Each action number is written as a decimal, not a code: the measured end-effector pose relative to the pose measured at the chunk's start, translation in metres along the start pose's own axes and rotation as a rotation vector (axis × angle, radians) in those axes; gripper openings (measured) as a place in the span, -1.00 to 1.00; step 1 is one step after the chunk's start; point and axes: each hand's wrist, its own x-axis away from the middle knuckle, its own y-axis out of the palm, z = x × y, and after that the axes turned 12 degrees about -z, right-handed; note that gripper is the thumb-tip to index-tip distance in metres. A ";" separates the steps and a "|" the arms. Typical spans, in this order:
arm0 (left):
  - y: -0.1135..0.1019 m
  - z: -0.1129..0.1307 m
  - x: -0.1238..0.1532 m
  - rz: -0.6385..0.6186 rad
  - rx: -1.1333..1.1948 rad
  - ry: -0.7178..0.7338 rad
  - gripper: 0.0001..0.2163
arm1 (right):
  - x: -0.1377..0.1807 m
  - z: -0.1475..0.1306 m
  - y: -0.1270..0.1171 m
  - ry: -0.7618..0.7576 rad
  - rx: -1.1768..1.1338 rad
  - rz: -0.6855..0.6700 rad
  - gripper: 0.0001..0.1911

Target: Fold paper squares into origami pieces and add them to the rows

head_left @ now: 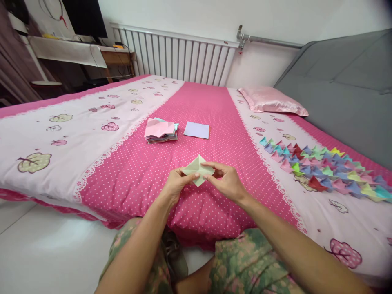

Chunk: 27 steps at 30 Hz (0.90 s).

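Head view: the left hand [174,183] and right hand [228,181] both have their fingers clamped on a pale green folded paper [194,166], which sits between them with one point up and another down. The left thumb presses on its face while the other left fingers go behind, largely hidden; the right index finger lies along its upper right edge, the right thumb just below. Whether the paper's underside touches the bed [208,102] I cannot tell.

With thin paper gripped from two sides, an uneven pull could tear it at the centre, where the creases seem to meet, or set a fold off line. A loosened thumb might let the layers spring apart. The quilted surface beneath the fingers looks soft, so a crease pressed against it could come out blunt.

Just ahead of the fingers lies a flat lilac sheet [196,130]; ahead and to their left is an uneven stack of papers [159,132], whose top pieces could slide off if a sleeve or the cover tugged. Well to the right of the fingers stand rows of folded paper shapes [326,167], close-packed and easily knocked by a sweeping forearm. Farther off, beyond those rows, is a pink pillow [272,101].
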 end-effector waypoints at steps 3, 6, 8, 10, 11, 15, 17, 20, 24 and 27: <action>0.001 0.002 0.001 -0.010 -0.010 0.000 -0.73 | 0.000 0.000 -0.001 -0.010 0.089 0.028 -0.72; 0.003 0.003 0.001 0.009 -0.033 0.035 -0.75 | 0.000 -0.001 -0.003 -0.011 0.159 0.032 -0.72; 0.003 0.003 0.001 0.027 -0.062 0.062 -0.76 | 0.000 -0.001 -0.004 -0.022 0.182 0.029 -0.72; 0.004 0.004 0.001 0.041 -0.082 0.080 -0.77 | 0.000 -0.001 -0.004 -0.038 0.179 0.029 -0.72; 0.004 0.004 0.001 0.044 -0.086 0.085 -0.78 | 0.000 -0.001 -0.004 -0.041 0.168 0.031 -0.72; 0.005 0.005 0.001 0.055 -0.084 0.106 -0.82 | -0.001 -0.001 -0.005 -0.047 0.103 0.020 -0.75; 0.005 0.005 0.001 0.052 -0.080 0.109 -0.82 | -0.001 -0.001 -0.005 -0.063 0.069 -0.003 -0.79; 0.005 0.004 0.001 0.053 -0.078 0.103 -0.81 | -0.001 -0.002 -0.005 -0.065 0.038 -0.022 -0.83; 0.005 0.003 0.002 0.047 -0.073 0.080 -0.75 | -0.001 -0.002 -0.004 -0.001 -0.036 -0.044 -0.81; 0.004 0.002 0.002 -0.010 -0.105 0.073 -0.73 | -0.002 -0.002 -0.004 0.027 -0.081 -0.059 -0.80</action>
